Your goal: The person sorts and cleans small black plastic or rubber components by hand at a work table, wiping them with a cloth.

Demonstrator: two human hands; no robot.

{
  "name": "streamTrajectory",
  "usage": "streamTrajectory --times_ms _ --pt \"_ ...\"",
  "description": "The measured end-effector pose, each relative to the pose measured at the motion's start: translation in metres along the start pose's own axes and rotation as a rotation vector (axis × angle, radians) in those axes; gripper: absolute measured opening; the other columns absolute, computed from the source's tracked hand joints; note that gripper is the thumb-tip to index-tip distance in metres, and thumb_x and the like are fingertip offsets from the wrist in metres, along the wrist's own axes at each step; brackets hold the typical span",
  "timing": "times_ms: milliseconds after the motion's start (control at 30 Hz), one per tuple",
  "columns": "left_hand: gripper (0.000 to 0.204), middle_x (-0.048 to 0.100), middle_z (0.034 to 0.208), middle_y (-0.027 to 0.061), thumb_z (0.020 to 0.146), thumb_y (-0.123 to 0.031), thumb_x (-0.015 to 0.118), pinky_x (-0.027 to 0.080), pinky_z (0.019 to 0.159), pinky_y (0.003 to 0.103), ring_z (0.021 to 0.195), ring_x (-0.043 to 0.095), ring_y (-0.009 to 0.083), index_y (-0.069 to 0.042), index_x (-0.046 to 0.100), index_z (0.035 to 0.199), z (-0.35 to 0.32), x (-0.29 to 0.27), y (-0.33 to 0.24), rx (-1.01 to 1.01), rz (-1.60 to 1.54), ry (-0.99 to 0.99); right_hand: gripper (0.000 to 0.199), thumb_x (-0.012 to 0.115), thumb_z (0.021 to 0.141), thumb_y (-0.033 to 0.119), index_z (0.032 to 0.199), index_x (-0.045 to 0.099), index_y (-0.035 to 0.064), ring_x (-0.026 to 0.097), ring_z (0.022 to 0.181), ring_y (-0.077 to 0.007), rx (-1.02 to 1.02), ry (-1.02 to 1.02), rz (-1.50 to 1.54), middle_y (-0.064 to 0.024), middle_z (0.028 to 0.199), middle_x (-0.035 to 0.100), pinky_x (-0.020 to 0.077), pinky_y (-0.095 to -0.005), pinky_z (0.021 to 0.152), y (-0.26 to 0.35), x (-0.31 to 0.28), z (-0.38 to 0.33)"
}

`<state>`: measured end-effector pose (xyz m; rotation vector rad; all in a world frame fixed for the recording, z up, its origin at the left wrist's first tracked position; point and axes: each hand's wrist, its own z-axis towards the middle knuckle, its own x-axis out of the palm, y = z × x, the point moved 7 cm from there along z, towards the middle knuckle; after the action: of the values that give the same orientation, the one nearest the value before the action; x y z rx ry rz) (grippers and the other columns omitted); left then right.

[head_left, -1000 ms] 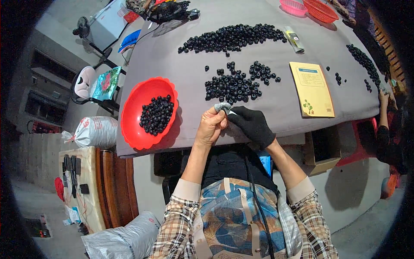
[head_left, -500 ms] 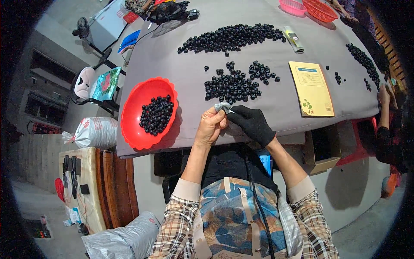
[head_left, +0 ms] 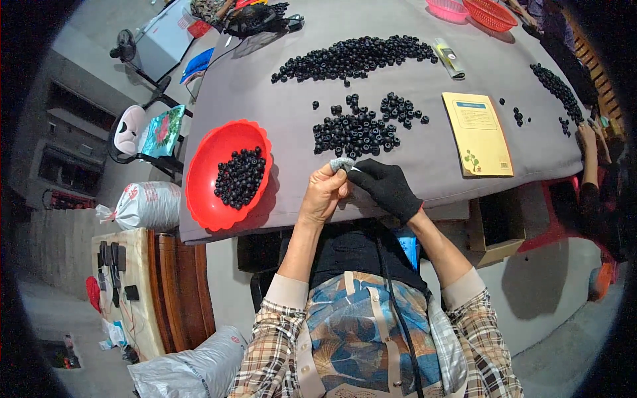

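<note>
My bare left hand (head_left: 324, 194) is closed on a small wad of grey cloth (head_left: 342, 163) just above the table's near edge. My right hand (head_left: 391, 191), in a black glove, meets it there with its fingertips pinched against the same cloth. Whether anything lies inside the folds is hidden. Beyond my hands is a loose pile of black, round, bead-like pieces (head_left: 355, 132), some showing a hole. More such pieces (head_left: 241, 179) lie in a red scallop-rimmed bowl (head_left: 202, 199) to my left.
Farther back spreads a long heap of black pieces (head_left: 355, 58), beside a slim pale packet (head_left: 448, 60). A yellow booklet (head_left: 479, 136) lies to the right. Red and pink baskets (head_left: 490, 14) stand at the far edge. Another person's hand (head_left: 589, 136) is by pieces at the far right.
My two hands keep their hold at the cloth with hardly any movement. The view has shifted very slightly. The other person's hands at the right edge have moved a little.
</note>
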<state>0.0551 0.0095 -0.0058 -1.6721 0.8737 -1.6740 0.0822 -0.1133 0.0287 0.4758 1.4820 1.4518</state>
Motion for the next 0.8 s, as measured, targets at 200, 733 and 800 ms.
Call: streamTrajectory --times_ms 200,733,800 --pt "0.017 0.061 0.074 0.0008 0.085 -0.008 0.057 0.041 0.048 0.017 0.052 0.051 0.0055 -0.002 0.061 0.100 0.004 -0.006 0.005 0.003 -0.073 -0.012 0.020 0.054 0.083 0.013 0.102 0.061 0.0113 0.063 0.078 -0.0231 -0.372 0.031 -0.199 -0.0078 0.094 0.062 0.0506 -0.0300 0.063 0.018 0.001 -0.012" --pt "0.015 0.058 0.066 0.0009 0.083 -0.006 0.058 0.039 0.042 0.017 0.049 0.051 0.0049 -0.001 0.063 0.096 -0.020 0.009 -0.017 0.010 0.250 -0.079 0.019 0.054 0.085 0.013 0.100 0.061 0.0046 0.061 0.082 -0.0251 -0.199 -0.048 -0.126 -0.0119 0.092 0.061 0.0489 -0.0302 0.068 0.005 -0.005 -0.010" --pt "0.016 0.058 0.066 0.0009 0.082 -0.006 0.059 0.038 0.042 0.017 0.049 0.050 0.0050 -0.001 0.063 0.097 -0.039 0.010 -0.054 0.083 0.427 -0.204 0.019 0.055 0.084 0.015 0.099 0.061 0.0035 0.061 0.081 -0.0226 -0.203 -0.072 -0.089 -0.0112 0.092 0.061 0.0483 -0.0297 0.069 0.004 -0.008 -0.007"
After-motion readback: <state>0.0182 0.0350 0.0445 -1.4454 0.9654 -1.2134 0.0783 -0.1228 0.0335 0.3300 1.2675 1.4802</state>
